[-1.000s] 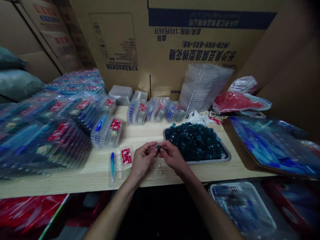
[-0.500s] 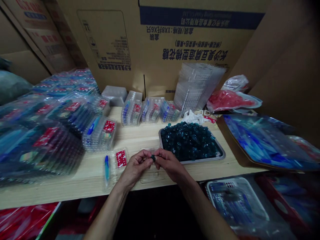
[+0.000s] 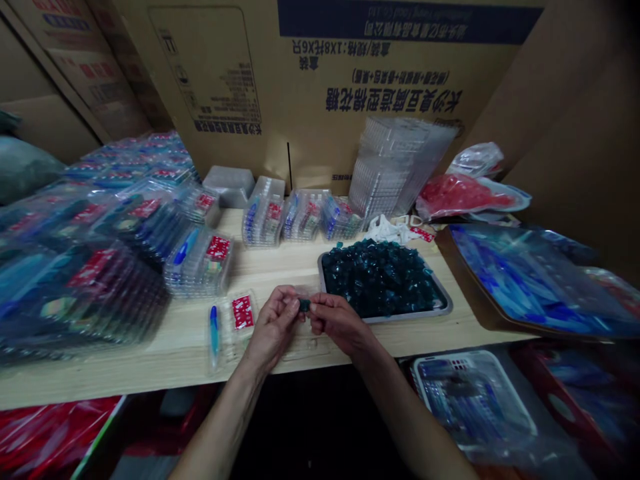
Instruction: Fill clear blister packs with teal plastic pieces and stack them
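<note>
A small dark green piece [image 3: 304, 305] is pinched between my left hand [image 3: 276, 325] and my right hand [image 3: 340, 321], near the table's front edge. Both hands have their fingers closed on it. Under and behind them lies a clear plastic tray [image 3: 313, 347], mostly covered by the hands. To the left sits another clear tray with a blue pen [image 3: 214, 337] and a red patterned card [image 3: 243, 312]. Just beyond my right hand, a grey-rimmed tray [image 3: 448, 308] is heaped with dark green glossy pieces [image 3: 383, 277].
Stacks of filled clear packs [image 3: 115, 293] crowd the left side. Empty clear trays [image 3: 390, 167] stand at the back against a large cardboard box [image 3: 225, 67]. On the right are a bag of red items [image 3: 465, 195] and a box of blue items [image 3: 530, 280].
My hands have shifted slightly, and the right fingertips have drawn back a little from the left, so more of the green piece shows. The camera view has moved slightly.
</note>
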Available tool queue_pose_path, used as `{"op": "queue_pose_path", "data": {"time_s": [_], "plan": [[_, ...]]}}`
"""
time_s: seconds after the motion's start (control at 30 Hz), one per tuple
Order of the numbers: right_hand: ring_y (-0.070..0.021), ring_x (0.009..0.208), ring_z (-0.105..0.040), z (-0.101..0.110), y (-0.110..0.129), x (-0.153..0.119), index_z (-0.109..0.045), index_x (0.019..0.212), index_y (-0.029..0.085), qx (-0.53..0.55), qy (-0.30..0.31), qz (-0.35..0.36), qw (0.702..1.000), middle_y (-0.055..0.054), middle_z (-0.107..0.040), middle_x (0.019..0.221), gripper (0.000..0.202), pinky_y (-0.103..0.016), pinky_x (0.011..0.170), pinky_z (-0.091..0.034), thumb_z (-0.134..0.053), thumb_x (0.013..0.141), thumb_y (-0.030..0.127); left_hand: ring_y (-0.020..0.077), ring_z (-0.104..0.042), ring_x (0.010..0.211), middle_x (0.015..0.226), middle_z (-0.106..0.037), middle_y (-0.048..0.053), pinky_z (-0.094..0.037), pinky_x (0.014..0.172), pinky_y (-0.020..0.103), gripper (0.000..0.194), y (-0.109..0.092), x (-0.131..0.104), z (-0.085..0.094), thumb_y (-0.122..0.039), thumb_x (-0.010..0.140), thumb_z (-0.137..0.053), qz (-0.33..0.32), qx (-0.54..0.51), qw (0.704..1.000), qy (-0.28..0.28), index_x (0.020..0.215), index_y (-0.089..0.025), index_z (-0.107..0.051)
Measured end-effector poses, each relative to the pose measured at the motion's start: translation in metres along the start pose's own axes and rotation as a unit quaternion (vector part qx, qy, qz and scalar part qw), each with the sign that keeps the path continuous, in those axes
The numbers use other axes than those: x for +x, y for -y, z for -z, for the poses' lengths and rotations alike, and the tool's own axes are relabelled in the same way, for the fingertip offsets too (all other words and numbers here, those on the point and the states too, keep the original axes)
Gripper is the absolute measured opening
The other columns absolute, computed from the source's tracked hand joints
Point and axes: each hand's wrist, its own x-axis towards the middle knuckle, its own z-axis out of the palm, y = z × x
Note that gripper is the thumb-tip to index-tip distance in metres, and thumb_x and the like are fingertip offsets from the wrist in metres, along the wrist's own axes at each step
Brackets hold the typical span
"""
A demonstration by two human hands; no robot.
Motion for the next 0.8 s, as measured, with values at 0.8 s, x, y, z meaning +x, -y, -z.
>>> {"op": "queue_pose_path", "data": {"time_s": [0.8], "plan": [[-0.029,0.096,-0.05,0.07,0.054,0.041,-0.058,0.106,0.01,-0.818,-0.184,0.129,0.529,-0.019,-0.06,0.106,0.027,-0.037,0.075,-0.026,-0.05,0.08,0.009,0.0187,-0.066,0.084,0.093,-0.07,0.007,-0.05,0.079,0.03,0.029,0.011,0.068,0.034,-0.006,0.081,-0.052,-0.193,0.573,0.79,0.096,0.096,-0.018,-0.073]]}}
